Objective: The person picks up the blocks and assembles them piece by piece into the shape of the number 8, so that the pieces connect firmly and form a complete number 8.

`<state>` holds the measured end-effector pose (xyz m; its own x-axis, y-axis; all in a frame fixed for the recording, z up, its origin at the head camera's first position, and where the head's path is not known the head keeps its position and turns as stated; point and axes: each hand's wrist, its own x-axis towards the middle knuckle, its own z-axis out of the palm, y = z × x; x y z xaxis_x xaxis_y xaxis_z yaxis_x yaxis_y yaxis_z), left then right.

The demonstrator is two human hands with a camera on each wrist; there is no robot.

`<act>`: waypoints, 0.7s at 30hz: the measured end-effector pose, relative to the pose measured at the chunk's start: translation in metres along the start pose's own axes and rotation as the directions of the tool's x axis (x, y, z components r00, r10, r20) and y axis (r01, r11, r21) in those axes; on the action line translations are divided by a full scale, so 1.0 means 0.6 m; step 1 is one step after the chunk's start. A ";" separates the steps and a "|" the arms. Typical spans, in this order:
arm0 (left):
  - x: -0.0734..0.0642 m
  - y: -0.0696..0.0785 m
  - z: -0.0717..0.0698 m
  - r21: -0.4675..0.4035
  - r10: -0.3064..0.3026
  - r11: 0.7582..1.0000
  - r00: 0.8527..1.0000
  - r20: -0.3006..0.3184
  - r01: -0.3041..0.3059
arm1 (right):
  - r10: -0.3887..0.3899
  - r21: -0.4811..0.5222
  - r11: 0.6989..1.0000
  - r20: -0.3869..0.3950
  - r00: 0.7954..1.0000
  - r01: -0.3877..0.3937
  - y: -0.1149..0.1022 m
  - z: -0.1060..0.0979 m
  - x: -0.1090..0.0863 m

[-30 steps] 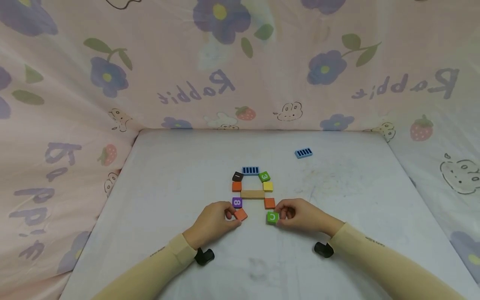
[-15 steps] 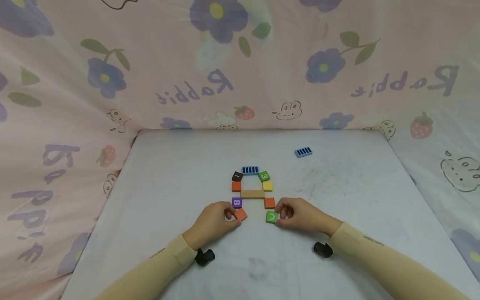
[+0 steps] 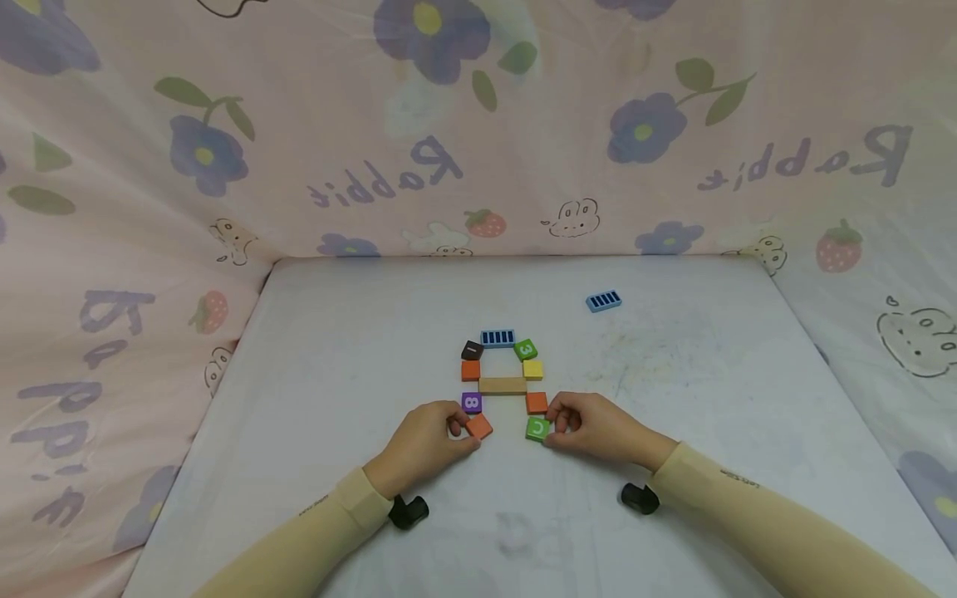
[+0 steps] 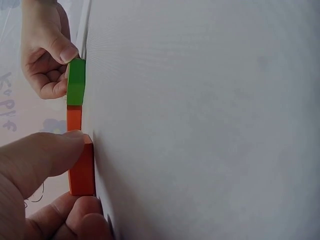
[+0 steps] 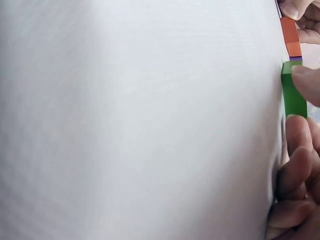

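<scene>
My left hand [image 3: 428, 443] pinches a tilted orange square block [image 3: 479, 427] between thumb and fingers, just below the purple block marked 8 [image 3: 472, 403]. In the left wrist view the thumb lies against one end of that orange block [image 4: 81, 172]. On the other side, my right hand [image 3: 598, 425] pinches a green letter block [image 3: 537, 428], which sits just below another orange block [image 3: 537, 403]. The right wrist view has the thumb on the green block [image 5: 295, 92] and a fingertip at its other end. Both held blocks are at the white tabletop.
Above lie a tan wooden bar [image 3: 503, 386], an orange block [image 3: 470, 370], a yellow block [image 3: 532, 370], a black block [image 3: 472, 350], a green 3 block [image 3: 526, 349] and a blue slotted block [image 3: 498, 338], forming a ring. Another blue slotted block [image 3: 603, 301] lies apart, farther back.
My right hand has shifted the green letter block slightly left and away from me, closer under the orange block. My left hand keeps its hold on its orange block, almost still.
</scene>
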<state>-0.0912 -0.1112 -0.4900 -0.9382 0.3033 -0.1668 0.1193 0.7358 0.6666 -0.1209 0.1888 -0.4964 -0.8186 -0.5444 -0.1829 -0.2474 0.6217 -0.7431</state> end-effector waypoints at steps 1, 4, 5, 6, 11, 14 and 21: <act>0.000 0.000 0.000 0.001 -0.002 1.000 1.000 0.000 0.002 | 0.001 -0.001 1.000 -0.002 1.000 -0.001 0.000 0.000 0.000; 0.000 0.001 0.000 0.002 -0.001 1.000 1.000 -0.001 0.001 | 0.007 0.000 1.000 -0.008 1.000 -0.007 -0.001 0.000 0.000; 0.000 0.002 0.000 0.001 0.000 1.000 1.000 -0.001 0.000 | 0.011 0.001 1.000 -0.009 1.000 -0.011 -0.002 0.000 -0.001; 0.000 0.002 0.000 0.002 -0.003 1.000 1.000 0.001 0.003 | 0.013 0.003 1.000 -0.010 1.000 -0.013 -0.002 0.000 -0.001; 0.000 0.004 0.000 0.001 -0.006 1.000 1.000 0.005 0.006 | 0.019 0.014 1.000 -0.015 1.000 -0.019 -0.005 0.000 -0.001; 0.000 0.003 -0.001 0.003 0.002 1.000 1.000 0.002 -0.002 | 0.020 0.015 1.000 -0.017 1.000 -0.020 -0.005 0.001 0.000; 0.000 0.003 0.000 0.010 0.014 1.000 1.000 -0.005 -0.014 | 0.018 0.017 1.000 -0.022 1.000 -0.017 -0.003 0.002 0.001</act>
<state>-0.0910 -0.1102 -0.4886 -0.9379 0.3109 -0.1541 0.1357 0.7373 0.6618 -0.1204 0.1865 -0.4961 -0.8341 -0.5208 -0.1818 -0.2242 0.6212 -0.7509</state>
